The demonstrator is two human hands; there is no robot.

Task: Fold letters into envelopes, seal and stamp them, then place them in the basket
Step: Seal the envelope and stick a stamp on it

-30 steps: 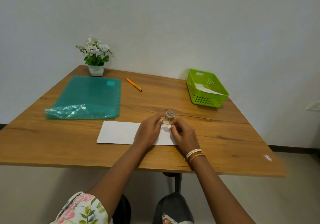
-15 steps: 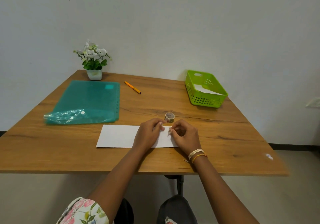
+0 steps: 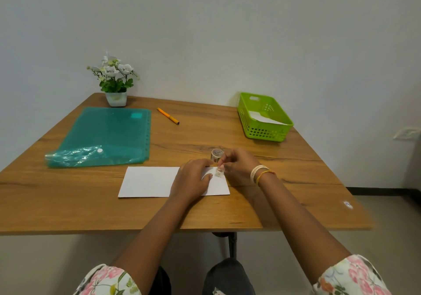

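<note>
The right hand has come down from the tape roll; its fingers now pinch a small sticker on the envelope's right end. The left hand presses the envelope flat, long axis left-right, on the desk.

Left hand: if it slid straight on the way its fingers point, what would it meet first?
Probably the small sticker piece on the envelope, pinched by the right hand. The left hand points right and slightly away; depth is unclear.
</note>
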